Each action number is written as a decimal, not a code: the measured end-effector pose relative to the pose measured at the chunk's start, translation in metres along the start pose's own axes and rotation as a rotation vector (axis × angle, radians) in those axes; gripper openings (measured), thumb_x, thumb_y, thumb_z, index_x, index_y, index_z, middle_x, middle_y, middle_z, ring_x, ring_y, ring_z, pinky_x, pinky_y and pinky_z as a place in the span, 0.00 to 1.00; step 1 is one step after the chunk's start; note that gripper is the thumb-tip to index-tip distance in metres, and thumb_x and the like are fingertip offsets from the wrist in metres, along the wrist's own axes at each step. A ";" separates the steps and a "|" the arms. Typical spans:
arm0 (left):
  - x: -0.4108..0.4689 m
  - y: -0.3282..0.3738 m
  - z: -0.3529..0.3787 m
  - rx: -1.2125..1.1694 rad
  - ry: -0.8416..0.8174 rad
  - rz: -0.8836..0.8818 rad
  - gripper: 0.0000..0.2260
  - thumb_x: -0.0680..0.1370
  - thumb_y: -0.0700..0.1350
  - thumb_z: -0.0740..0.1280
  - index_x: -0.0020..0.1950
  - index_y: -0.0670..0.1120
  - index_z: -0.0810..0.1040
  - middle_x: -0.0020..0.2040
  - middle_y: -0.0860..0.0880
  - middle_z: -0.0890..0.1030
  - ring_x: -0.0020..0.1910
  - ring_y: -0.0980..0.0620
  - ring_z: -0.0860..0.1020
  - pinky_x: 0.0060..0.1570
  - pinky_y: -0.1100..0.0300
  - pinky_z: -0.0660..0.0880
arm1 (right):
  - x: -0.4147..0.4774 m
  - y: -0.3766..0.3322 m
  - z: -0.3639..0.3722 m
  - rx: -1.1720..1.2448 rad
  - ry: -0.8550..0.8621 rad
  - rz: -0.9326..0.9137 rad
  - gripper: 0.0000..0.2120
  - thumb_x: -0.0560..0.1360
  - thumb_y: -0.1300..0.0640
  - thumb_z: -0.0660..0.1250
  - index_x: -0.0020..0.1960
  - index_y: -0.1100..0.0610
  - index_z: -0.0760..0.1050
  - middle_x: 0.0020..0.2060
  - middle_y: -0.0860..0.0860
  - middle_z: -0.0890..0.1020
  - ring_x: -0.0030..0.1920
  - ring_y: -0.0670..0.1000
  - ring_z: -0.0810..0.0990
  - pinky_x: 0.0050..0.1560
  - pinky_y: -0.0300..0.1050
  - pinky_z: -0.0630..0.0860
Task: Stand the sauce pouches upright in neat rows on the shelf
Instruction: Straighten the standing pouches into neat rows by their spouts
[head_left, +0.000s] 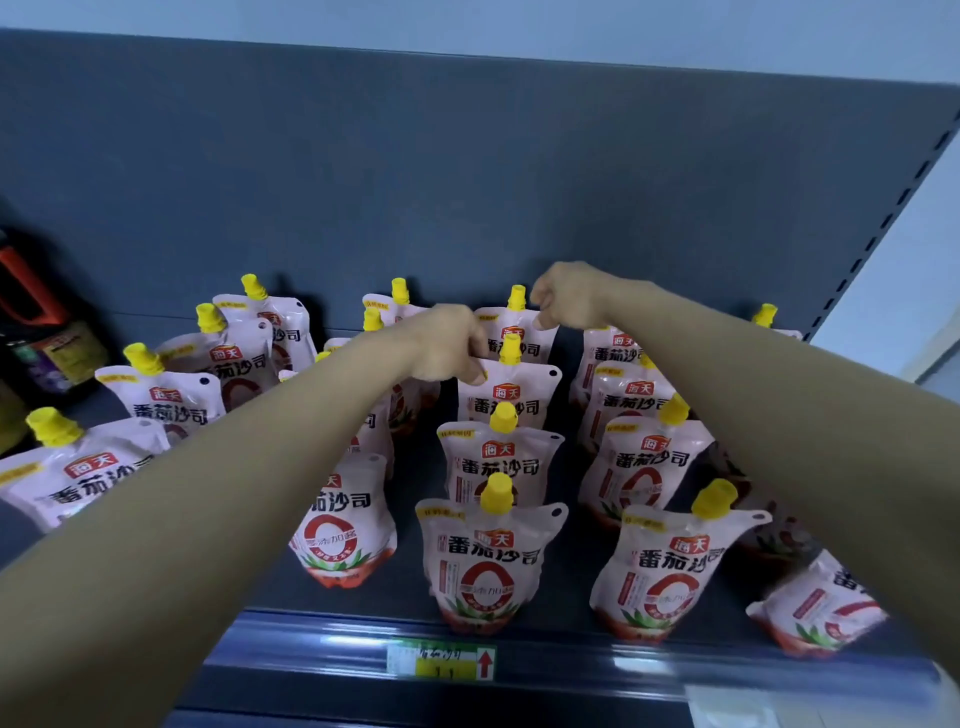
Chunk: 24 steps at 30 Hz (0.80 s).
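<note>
Several pink sauce pouches with yellow caps stand in rows on the dark shelf (566, 582). My left hand (449, 343) pinches the top left corner of the third pouch back in the middle row (511, 395). My right hand (569, 296) is curled at the top right corner of the rearmost pouch in that row (511, 332), beside its cap; whether it grips the pouch is unclear. The front middle pouch (485, 561) and front right pouch (670, 566) stand upright. At the far right a pouch (821, 608) leans sideways. My forearms hide parts of the left and right rows.
A dark bottle with a red handle (39, 332) stands at the far left of the shelf. The grey back panel (467, 171) rises behind the pouches. A price tag with a red arrow (441, 660) sits on the shelf's front rail.
</note>
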<state>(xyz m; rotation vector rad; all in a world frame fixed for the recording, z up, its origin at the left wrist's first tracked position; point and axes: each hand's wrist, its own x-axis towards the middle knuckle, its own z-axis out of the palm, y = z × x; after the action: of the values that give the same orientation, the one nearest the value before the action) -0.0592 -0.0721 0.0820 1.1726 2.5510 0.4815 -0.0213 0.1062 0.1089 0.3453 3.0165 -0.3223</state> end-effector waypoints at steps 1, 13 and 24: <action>0.002 0.000 0.002 0.000 -0.011 0.000 0.05 0.73 0.42 0.71 0.40 0.41 0.80 0.36 0.47 0.74 0.36 0.49 0.70 0.39 0.59 0.66 | 0.005 0.001 0.000 0.018 -0.012 -0.005 0.20 0.75 0.61 0.68 0.60 0.74 0.73 0.61 0.68 0.77 0.62 0.66 0.75 0.63 0.59 0.73; 0.014 -0.001 0.004 0.015 -0.031 -0.037 0.11 0.73 0.43 0.71 0.33 0.41 0.75 0.29 0.48 0.67 0.33 0.48 0.66 0.32 0.61 0.64 | 0.022 0.001 0.004 -0.004 -0.082 -0.014 0.16 0.76 0.60 0.68 0.57 0.72 0.77 0.50 0.69 0.81 0.36 0.56 0.73 0.35 0.42 0.69; 0.011 0.001 0.004 0.033 -0.022 -0.032 0.11 0.73 0.43 0.71 0.35 0.36 0.77 0.32 0.45 0.69 0.34 0.48 0.66 0.32 0.60 0.64 | 0.019 0.003 0.004 -0.035 -0.077 -0.043 0.18 0.77 0.59 0.67 0.59 0.73 0.75 0.59 0.68 0.78 0.55 0.68 0.78 0.48 0.49 0.76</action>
<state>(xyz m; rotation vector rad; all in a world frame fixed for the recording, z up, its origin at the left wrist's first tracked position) -0.0641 -0.0624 0.0770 1.1396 2.5647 0.4185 -0.0390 0.1125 0.1025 0.2597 2.9534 -0.2793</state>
